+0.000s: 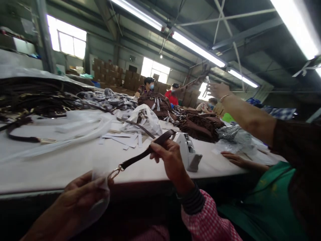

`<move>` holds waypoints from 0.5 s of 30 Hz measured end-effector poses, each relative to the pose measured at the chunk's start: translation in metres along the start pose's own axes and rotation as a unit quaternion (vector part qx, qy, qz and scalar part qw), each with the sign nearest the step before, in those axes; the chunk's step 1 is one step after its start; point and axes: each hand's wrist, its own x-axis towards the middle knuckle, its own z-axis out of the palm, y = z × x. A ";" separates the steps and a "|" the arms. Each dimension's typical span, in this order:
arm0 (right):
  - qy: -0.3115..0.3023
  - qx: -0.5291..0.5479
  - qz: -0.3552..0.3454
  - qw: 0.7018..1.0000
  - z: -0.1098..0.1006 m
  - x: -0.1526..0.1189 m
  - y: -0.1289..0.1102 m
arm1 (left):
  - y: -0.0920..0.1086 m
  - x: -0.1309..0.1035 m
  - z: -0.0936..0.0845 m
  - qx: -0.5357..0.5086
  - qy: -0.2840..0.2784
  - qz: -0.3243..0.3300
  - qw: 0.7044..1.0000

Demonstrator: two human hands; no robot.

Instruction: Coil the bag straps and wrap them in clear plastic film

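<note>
A dark brown leather strap (136, 158) runs between my two hands above the table's front edge. My right hand (169, 157) grips the strap near its upper end, where it loops back. At the lower end hangs a gold-coloured metal clasp (114, 172). My left hand (85, 194) pinches a translucent plastic sleeve (101, 167) against the clasp. How far the sleeve covers the clasp I cannot tell. A longer part of the strap (136, 124) trails back over the table behind my right hand.
A white dispenser-like device (184, 150) stands just beyond my right hand. Paper strips (122, 139), a plastic bag (146, 120), dark straps (37, 97) and brown bags (198, 125) lie on the white table (75, 167). A co-worker's arm (245, 117) reaches in from the right.
</note>
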 end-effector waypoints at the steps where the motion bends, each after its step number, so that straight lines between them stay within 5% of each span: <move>1: 0.017 0.006 0.000 1.000 -0.003 0.000 0.003 | 0.006 -0.006 0.004 -0.011 0.005 0.014 1.000; 6: 0.028 0.023 0.000 0.999 -0.008 0.004 0.013 | 0.019 -0.025 0.023 0.002 -0.046 0.039 0.998; 11: 0.012 0.009 0.000 1.000 -0.003 0.012 0.018 | 0.016 -0.035 0.022 0.093 -0.153 0.035 0.983; 15: 0.008 0.017 0.008 1.000 -0.001 0.015 0.017 | 0.012 -0.031 0.017 0.129 -0.151 0.014 0.980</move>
